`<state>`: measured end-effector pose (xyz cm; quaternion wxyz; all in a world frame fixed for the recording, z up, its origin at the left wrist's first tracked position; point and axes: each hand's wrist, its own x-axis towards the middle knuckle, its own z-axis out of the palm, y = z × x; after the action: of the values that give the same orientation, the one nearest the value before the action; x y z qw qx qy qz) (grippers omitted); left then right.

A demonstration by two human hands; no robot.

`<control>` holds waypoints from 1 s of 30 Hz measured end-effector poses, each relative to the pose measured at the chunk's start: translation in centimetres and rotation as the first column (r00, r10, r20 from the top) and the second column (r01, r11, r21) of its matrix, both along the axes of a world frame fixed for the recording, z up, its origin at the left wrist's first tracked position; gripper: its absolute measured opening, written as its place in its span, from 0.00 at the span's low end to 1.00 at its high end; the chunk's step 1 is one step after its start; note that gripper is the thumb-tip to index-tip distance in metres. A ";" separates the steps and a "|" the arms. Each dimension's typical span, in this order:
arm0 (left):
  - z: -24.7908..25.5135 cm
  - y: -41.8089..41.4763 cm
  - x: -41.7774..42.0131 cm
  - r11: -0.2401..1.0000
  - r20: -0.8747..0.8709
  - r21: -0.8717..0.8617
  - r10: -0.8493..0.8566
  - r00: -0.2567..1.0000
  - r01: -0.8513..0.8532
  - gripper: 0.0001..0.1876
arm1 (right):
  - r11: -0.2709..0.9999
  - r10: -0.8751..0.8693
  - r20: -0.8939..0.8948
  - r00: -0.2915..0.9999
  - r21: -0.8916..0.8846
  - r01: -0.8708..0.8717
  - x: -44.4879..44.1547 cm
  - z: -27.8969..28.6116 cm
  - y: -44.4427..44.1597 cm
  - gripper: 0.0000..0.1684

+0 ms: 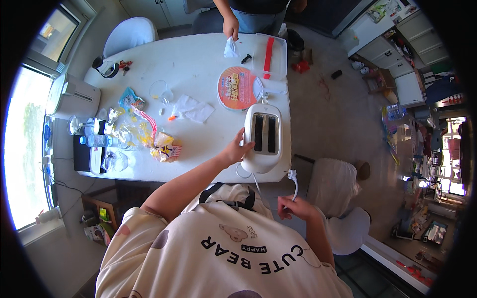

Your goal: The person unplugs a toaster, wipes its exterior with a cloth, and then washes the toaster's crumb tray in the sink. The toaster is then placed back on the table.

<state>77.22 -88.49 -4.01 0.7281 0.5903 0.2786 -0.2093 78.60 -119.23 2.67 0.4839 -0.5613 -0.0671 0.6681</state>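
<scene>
A white two-slot toaster stands near the right end of the white table. My left hand rests against the toaster's left side, its fingers spread and one reaching over the rim by the slots. Below the table's edge, my right hand is closed around the white power cord, whose plug sticks up above the fist. Part of the cord loops under the toaster's near end. Just beyond the toaster lie a round orange printed lid and a clear plastic box with a red strip.
Across the table a person's hand holds a white cloth. Leftward are a bread bag, tissues, a clear cup, water bottle, white appliance and glass pot. A covered chair stands at the right.
</scene>
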 end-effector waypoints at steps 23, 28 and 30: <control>-5.5 -0.5 -4.9 0.944 0.281 0.237 -0.291 0.915 0.227 0.50 | 0.627 -0.723 -0.649 0.237 -0.472 0.620 -16.5 -13.9 7.1 0.17; -0.3 6.6 -10.0 0.466 0.111 0.613 -0.851 0.514 0.638 0.23 | 0.705 -0.538 -0.796 0.276 -0.246 0.665 -16.9 -12.6 15.1 0.14; 1.7 9.4 -13.2 0.333 0.032 0.653 -0.910 0.414 0.681 0.20 | 0.660 -0.587 -0.707 0.394 -0.136 0.739 -17.1 -12.5 17.7 0.13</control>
<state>63.98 -79.09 -2.28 0.3588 0.8564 -0.1632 -0.3334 61.52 -101.56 -9.84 0.7500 -0.1908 0.2845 0.5658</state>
